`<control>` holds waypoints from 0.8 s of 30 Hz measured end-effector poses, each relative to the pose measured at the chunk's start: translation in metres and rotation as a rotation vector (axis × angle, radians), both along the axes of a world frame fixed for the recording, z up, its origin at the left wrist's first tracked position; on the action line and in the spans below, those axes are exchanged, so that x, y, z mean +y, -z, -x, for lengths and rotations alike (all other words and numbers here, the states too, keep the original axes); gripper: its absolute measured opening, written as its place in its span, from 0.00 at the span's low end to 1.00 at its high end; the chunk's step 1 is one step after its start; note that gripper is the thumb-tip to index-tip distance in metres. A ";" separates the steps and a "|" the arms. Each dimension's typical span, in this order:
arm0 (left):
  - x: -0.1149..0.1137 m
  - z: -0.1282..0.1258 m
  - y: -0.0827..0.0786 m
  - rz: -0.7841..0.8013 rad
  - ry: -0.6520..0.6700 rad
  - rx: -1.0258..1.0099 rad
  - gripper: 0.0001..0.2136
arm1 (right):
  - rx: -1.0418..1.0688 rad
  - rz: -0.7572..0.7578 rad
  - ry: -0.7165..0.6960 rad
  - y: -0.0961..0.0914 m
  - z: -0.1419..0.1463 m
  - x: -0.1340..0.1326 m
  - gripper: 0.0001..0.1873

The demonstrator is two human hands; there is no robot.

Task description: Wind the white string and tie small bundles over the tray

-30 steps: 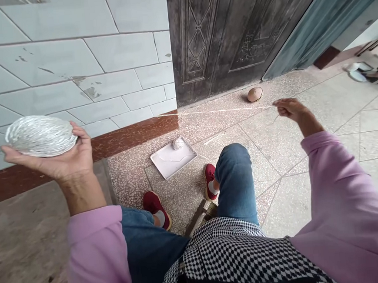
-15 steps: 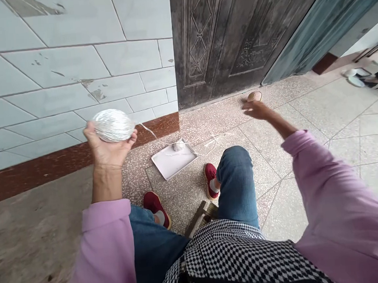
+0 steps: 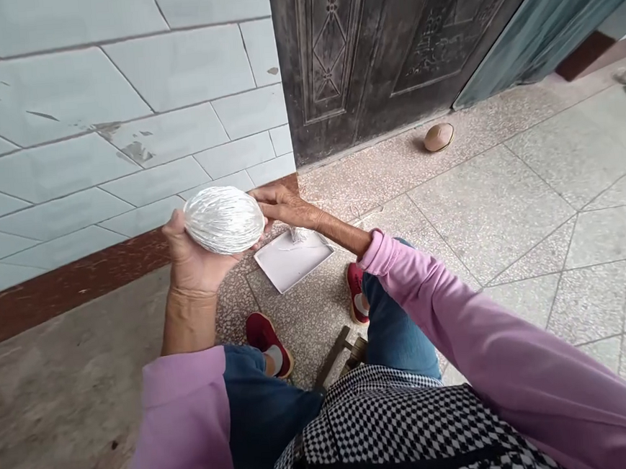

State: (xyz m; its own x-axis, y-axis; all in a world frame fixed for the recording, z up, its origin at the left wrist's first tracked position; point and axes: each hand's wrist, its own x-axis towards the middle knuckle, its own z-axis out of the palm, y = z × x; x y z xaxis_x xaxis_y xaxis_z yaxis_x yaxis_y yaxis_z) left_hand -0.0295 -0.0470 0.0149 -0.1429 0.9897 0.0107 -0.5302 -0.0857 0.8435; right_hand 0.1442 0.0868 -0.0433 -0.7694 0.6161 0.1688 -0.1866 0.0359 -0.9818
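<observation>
My left hand (image 3: 191, 260) is raised and wrapped round a large oval ball of white thread (image 3: 224, 219). My right hand (image 3: 282, 204) has come across to the ball's right end, its fingers pinched together against the thread there. Below the hands, a small clump of white thread (image 3: 295, 234) lies on a white flat tray (image 3: 292, 262) on the floor in front of my feet. Whatever strand runs between the clump and the ball is too thin to see.
I sit low, knees apart, in red shoes (image 3: 265, 338) on a speckled stone floor. A pale tiled wall (image 3: 93, 136) with a red skirting stands left, a dark carved door (image 3: 374, 49) ahead. A round brownish object (image 3: 438, 137) lies by the door.
My right hand swung from far out on the right, where it held a taut strand, back in to the ball. My left hand brought the ball from the far left toward the middle.
</observation>
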 end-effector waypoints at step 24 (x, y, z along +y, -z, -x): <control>0.013 -0.004 -0.001 -0.002 -0.072 0.199 0.41 | -0.400 -0.299 0.142 -0.014 -0.022 -0.027 0.20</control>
State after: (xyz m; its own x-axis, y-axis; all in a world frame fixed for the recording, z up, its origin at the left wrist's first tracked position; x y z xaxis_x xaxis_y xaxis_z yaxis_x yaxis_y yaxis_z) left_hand -0.0250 -0.0335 0.0157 -0.2082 0.9769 0.0475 -0.3460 -0.1189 0.9307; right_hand 0.1664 0.0601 -0.0292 -0.7219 0.6891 0.0628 0.2288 0.3234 -0.9182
